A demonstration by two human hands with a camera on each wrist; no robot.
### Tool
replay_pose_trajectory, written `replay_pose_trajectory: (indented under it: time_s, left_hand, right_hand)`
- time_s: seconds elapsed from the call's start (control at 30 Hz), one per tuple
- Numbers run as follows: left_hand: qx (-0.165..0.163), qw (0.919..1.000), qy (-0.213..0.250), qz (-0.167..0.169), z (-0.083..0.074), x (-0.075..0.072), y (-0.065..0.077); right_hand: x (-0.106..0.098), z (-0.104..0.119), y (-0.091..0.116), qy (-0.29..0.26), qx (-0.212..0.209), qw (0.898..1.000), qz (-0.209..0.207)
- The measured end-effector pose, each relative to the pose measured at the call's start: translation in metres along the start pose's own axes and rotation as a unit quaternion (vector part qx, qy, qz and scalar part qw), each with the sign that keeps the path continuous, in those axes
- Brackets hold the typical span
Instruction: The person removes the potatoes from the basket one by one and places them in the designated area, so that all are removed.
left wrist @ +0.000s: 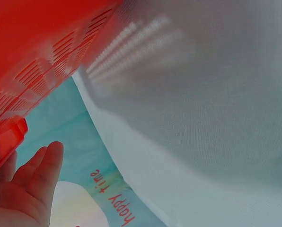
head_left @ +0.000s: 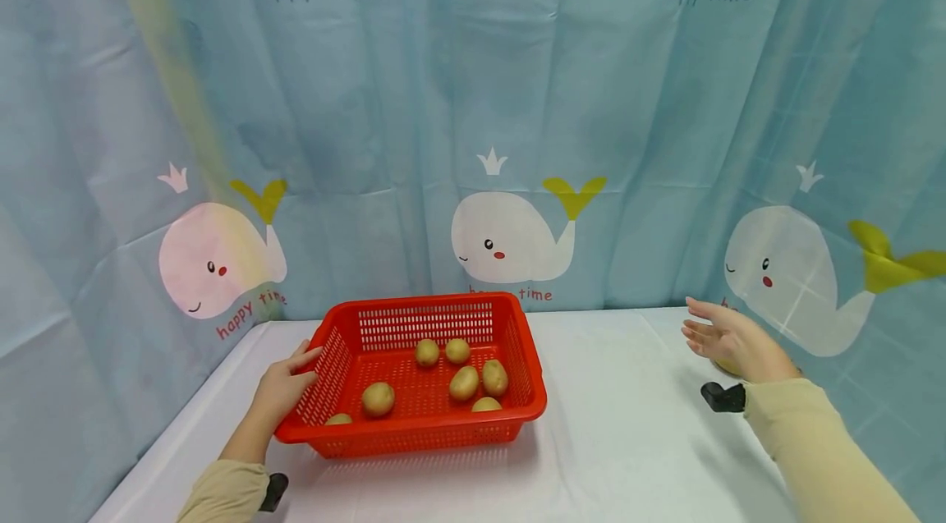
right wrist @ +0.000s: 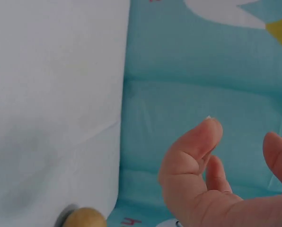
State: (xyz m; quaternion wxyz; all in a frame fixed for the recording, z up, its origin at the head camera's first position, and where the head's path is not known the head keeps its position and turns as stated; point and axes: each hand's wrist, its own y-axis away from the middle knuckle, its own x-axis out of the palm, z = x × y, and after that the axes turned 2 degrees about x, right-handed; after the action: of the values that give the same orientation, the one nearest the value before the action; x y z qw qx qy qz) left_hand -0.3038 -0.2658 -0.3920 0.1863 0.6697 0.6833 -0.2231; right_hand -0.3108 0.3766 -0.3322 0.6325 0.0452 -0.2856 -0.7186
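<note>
The bright red, rectangular, slotted plastic basket [head_left: 414, 426] stood on the white cloth-covered table [head_left: 613, 392], with seven pale brown, rounded potatoes [head_left: 378, 399] visible in it, more of them toward its right end. One more potato, a single smooth yellow-brown one [right wrist: 86, 220], lay on the cloth well to the right of the basket, partly hidden behind the right hand in the head view. The left hand [head_left: 279, 392] rested against the left end of the basket, its visible fingers nearly straight and close together along the rim; whether the thumb hooked over that rim, one could not tell. The right hand [head_left: 727, 336] hung in the air, well apart from the basket's right end, its fingers loosely bent, spread from one another and holding nothing. The step in hand looked like a reach around that outlying potato while the basket was steadied. Done well, it called for a light, even left-hand touch, since a push could have slid the basket or set its potatoes rolling, and for the right fingers to come down on both sides of the lone potato, because a one-sided nudge might have rolled it farther from the basket.
</note>
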Motion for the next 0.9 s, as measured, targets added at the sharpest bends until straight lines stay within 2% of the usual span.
replay_pose_trajectory:
  time_s: [0.1,0.4,0.9]
  left_hand:
    - [-0.002,1.0000,0.003,0.002,0.000,0.000,0.000]
    - [0.005,1.0000,-0.001,-0.001,0.003,0.000,-0.001]
    - [0.002,1.0000,0.004,0.002,0.004,0.000,-0.002]
  right_hand:
    - [0.010,0.000,0.004,0.012,-0.015,0.999,0.028]
    - [0.047,0.004,0.000,0.022,-0.014,0.999,0.037]
    - [0.108,0.004,-0.003,0.021,-0.008,0.997,0.078]
